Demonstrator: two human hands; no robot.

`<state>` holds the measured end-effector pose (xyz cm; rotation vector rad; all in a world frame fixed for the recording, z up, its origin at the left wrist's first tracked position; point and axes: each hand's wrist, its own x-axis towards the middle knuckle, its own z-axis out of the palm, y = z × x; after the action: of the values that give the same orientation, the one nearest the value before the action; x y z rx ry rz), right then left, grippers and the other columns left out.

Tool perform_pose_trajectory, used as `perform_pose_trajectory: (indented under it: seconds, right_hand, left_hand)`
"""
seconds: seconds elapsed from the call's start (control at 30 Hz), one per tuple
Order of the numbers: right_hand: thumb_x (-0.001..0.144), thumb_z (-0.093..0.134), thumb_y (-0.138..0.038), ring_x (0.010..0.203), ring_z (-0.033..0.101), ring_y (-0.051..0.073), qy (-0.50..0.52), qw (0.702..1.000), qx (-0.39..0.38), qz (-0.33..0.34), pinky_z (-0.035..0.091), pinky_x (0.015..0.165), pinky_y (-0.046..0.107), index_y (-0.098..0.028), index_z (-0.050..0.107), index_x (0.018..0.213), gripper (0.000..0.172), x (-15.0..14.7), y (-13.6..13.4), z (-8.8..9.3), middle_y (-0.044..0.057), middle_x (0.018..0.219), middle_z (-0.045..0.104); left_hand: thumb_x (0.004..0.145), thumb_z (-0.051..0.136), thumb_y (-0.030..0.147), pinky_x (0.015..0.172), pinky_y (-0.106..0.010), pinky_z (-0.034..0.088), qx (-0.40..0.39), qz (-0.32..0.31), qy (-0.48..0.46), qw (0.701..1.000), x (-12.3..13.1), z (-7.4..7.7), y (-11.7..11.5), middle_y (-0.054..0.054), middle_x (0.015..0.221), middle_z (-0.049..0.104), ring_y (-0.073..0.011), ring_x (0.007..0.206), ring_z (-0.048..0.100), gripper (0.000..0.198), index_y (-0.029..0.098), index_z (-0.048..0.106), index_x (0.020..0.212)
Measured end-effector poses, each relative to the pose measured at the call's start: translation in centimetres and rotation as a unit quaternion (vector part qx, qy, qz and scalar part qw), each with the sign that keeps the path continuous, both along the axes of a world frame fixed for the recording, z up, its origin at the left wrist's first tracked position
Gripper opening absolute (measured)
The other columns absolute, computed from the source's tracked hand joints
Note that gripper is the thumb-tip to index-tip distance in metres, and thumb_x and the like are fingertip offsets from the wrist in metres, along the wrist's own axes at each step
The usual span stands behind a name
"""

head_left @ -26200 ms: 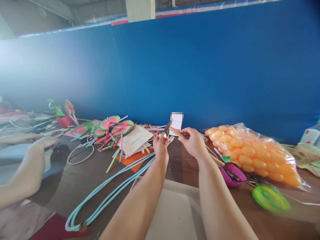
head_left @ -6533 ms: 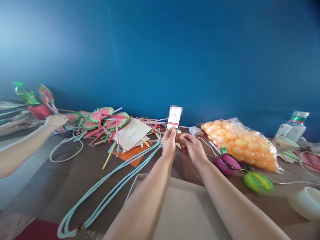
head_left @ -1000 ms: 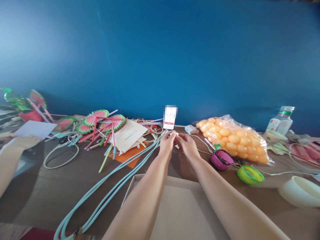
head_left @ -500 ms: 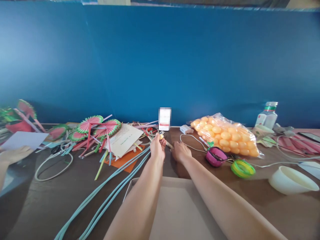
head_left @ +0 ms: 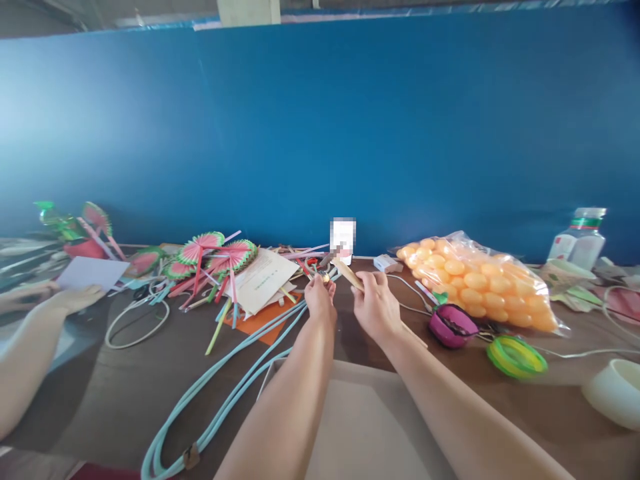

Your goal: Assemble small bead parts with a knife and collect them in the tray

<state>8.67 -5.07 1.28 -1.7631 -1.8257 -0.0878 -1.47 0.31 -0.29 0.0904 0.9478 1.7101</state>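
Note:
My left hand [head_left: 320, 301] is raised above the brown table [head_left: 125, 387] and pinches a small shiny round object [head_left: 325, 277] between its fingertips. My right hand [head_left: 374, 307] is closed round a thin wooden-handled tool [head_left: 350, 275] whose tip points toward that small object. The handle's lower end sticks out below my right wrist. Both hands are close together, just in front of a white card [head_left: 343, 239] standing against the blue wall.
Pink-and-green paper fans [head_left: 220, 255], coloured sticks and papers lie to the left. Light-blue tubing [head_left: 225, 393] runs across the table. A bag of orange balls [head_left: 480, 280], a magenta pouch [head_left: 453, 325], a green ring [head_left: 517, 357], a white bowl [head_left: 613, 393] and a bottle [head_left: 580, 239] sit right. Another person's hand [head_left: 75, 299] holds white paper at left.
My right hand, which lay low on the table half a second ago, has lifted holding the wooden-handled tool. My left hand still pinches the small shiny object. The view shifted slightly.

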Motion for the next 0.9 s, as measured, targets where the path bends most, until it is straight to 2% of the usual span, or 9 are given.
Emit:
perform_pose_trajectory:
  seconds: [0.23,0.43,0.6,0.77,0.9]
  right_hand:
    - [0.093,0.043,-0.023,0.095,0.059,0.022,-0.087,0.996,-0.034,0.003,0.040,0.075,0.032,-0.022,0.052,0.113,0.021,0.0,-0.5,0.6,0.009,0.109,0.058]
    - [0.094,0.043,-0.024,0.097,0.058,0.023,-0.088,0.996,-0.022,-0.007,0.039,0.077,0.033,-0.022,0.049,0.117,0.024,0.3,-0.5,0.8,0.009,0.111,0.058]
    - [0.094,0.042,-0.023,0.096,0.059,0.021,-0.093,0.995,-0.045,-0.005,0.040,0.076,0.032,-0.022,0.051,0.117,0.024,0.3,-0.7,1.0,0.009,0.109,0.059]
    - [0.092,0.046,-0.024,0.099,0.058,0.023,-0.074,0.997,-0.013,-0.004,0.040,0.077,0.033,-0.022,0.050,0.118,0.026,0.5,-0.7,1.1,0.009,0.112,0.058]
    - [0.092,0.046,-0.023,0.097,0.059,0.023,-0.087,0.995,-0.037,0.010,0.040,0.077,0.033,-0.023,0.052,0.116,0.024,0.5,-0.8,1.2,0.009,0.110,0.059]
  left_hand:
    - [0.090,0.053,0.019,0.062,-0.020,0.051,0.006,0.021,0.012,1.000,0.0,-0.2,0.2,-0.002,0.073,0.057,-0.0070,0.058,0.056,0.008,0.015,0.053,0.083]
    - [0.090,0.053,0.021,0.065,-0.021,0.052,-0.007,0.025,0.004,1.000,0.0,-0.3,0.5,-0.002,0.073,0.056,-0.0076,0.059,0.058,0.009,0.015,0.052,0.083]
    - [0.090,0.053,0.020,0.065,-0.022,0.052,-0.002,0.023,0.011,1.000,0.0,-0.1,0.2,-0.001,0.071,0.055,-0.0080,0.060,0.057,0.007,0.016,0.053,0.085]
    - [0.091,0.053,0.022,0.065,-0.021,0.052,-0.002,0.030,0.013,0.999,0.1,0.1,0.2,-0.002,0.074,0.057,-0.0078,0.060,0.058,0.008,0.016,0.053,0.085]
    - [0.089,0.056,0.021,0.065,-0.021,0.052,-0.013,0.029,0.007,0.999,0.1,0.0,0.3,-0.002,0.073,0.056,-0.0075,0.059,0.057,0.009,0.016,0.053,0.083]
